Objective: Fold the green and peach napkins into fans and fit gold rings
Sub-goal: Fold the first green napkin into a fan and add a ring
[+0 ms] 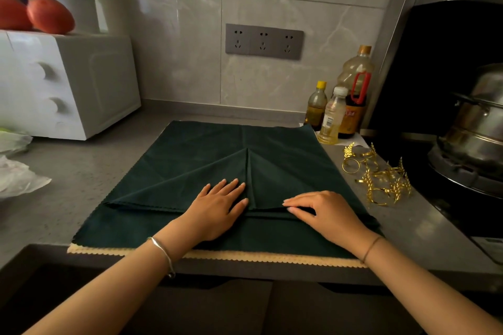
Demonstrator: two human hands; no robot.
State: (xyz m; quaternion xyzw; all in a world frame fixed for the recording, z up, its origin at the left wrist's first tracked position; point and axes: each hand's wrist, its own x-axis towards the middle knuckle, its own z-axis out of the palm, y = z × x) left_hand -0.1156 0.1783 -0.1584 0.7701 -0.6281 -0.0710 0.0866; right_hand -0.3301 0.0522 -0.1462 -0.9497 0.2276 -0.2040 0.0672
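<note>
A dark green napkin (272, 149) lies spread on the grey counter, its near part folded up into two flaps that meet at a centre crease. Under it only the scalloped front edge of a peach napkin (245, 255) shows. My left hand (217, 209) presses flat on the left flap beside the crease, fingers straight. My right hand (324, 212) rests on the right flap's lower edge, its fingertips curled at the fold. Several gold leaf-shaped rings (378, 177) lie in a loose heap to the right of the napkin.
Three oil and sauce bottles (340, 109) stand at the back right corner. A steel pot (473, 130) sits on the stove at the right. A white microwave (68, 84) stands at the left, with plastic bags (16, 171) in front of it. The counter's front edge (245, 272) runs just below the napkins.
</note>
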